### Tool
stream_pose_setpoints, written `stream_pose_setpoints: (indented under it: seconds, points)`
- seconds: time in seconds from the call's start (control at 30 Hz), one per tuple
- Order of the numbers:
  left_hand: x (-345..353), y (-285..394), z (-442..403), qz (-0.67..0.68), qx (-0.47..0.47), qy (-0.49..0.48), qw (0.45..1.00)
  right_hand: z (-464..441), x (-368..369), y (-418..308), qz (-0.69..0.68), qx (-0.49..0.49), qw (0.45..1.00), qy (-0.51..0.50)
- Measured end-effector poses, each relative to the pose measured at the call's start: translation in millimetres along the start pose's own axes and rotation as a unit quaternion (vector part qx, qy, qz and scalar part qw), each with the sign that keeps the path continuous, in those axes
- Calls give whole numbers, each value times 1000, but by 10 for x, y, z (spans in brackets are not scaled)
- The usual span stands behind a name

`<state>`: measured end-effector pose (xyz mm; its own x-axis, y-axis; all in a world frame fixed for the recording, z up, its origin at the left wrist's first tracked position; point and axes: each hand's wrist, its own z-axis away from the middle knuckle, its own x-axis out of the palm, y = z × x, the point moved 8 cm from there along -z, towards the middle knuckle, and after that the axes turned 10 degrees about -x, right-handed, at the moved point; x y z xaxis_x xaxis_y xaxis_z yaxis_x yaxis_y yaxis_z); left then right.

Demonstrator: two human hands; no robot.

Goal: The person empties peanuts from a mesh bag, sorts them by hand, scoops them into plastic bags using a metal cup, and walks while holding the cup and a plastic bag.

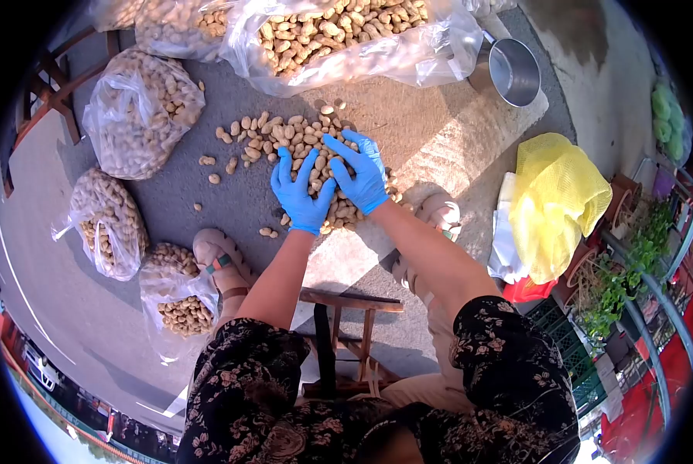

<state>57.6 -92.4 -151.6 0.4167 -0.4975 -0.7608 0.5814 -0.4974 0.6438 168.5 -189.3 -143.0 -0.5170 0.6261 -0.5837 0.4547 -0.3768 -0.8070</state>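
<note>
A loose heap of unshelled peanuts (296, 133) lies on the pavement in front of me. My left hand (301, 195), in a blue glove, rests on the near side of the heap with its fingers spread. Close beside it, my right hand (362, 176) wears a matching glove and curves over the heap, its fingers apart. Some peanuts show between the two hands; what lies under the palms is hidden. Beyond the heap sits a large clear plastic bag (377, 68), its mouth wide and full of peanuts.
Several tied plastic bags of peanuts (141, 116) stand at the left. A metal pot (515, 73) is at the upper right. To the right lies a yellow mesh bag (555, 201). A wooden stool (354, 301) is beneath me, between my sandaled feet (221, 255).
</note>
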Motion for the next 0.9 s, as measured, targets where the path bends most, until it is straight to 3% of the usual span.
stream_pose_setpoints:
  seconds: [0.07, 0.17, 0.2, 0.3, 0.33, 0.43, 0.53, 0.63, 0.7, 0.8, 0.9]
  points:
    - [-8, 65, -27, 36, -69, 30, 996, -21, -22, 20, -29, 27, 998, 50]
    - [76, 52, -85, 200, -147, 37, 968, -30, 83, 118, -242, 158, 955, 60]
    - [127, 37, -112, 285, -180, 38, 941, -58, 63, 82, -198, 143, 968, 64]
    - [218, 18, -186, 375, -224, 17, 899, -13, 212, 195, -326, 224, 913, 95]
    - [236, 23, -225, 391, -235, 22, 889, -30, 294, 223, -399, 262, 871, 115]
    - [227, 48, -167, 433, -279, 28, 857, 12, 222, 160, -423, 310, 842, 125]
    - [2, 340, -311, 501, -255, 27, 827, -118, 106, 37, -444, 273, 839, 157]
    - [-275, 677, -641, 512, -186, 32, 838, -552, -71, -250, -584, 225, 753, 202]
    - [-396, 955, -1007, 529, -141, 31, 836, -919, -259, -297, -584, 220, 753, 210]
    - [-250, 1205, -1499, 582, -154, 11, 798, -1381, -436, -145, -594, 222, 735, 239]
    - [229, 1148, -1832, 586, -259, -46, 766, -1562, -425, 224, -597, 288, 695, 277]
